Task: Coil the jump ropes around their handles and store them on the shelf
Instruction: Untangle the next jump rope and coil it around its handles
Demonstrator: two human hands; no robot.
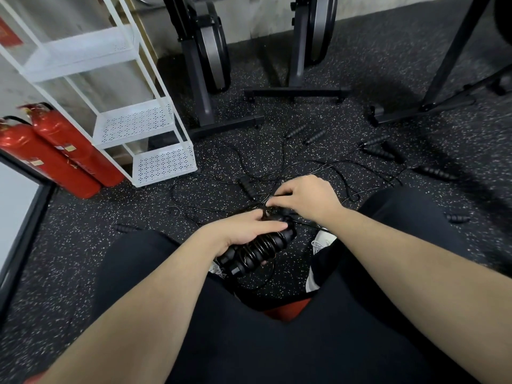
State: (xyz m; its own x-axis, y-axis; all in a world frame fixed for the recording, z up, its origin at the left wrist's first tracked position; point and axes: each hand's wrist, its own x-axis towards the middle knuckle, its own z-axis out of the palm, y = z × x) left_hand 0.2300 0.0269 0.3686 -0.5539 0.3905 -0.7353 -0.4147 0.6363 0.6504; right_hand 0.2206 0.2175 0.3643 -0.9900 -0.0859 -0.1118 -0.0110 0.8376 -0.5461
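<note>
My left hand grips the paired ribbed black handles just in front of my knees, thin glossy cord already wound round them. My right hand pinches the loose cord just beyond the handles. That cord runs into the tangle of other ropes on the speckled rubber floor; a snag there could drag slick turns off the ridges. The white perforated metal shelf stands left of the tangle, nothing on its tiers.
</note>
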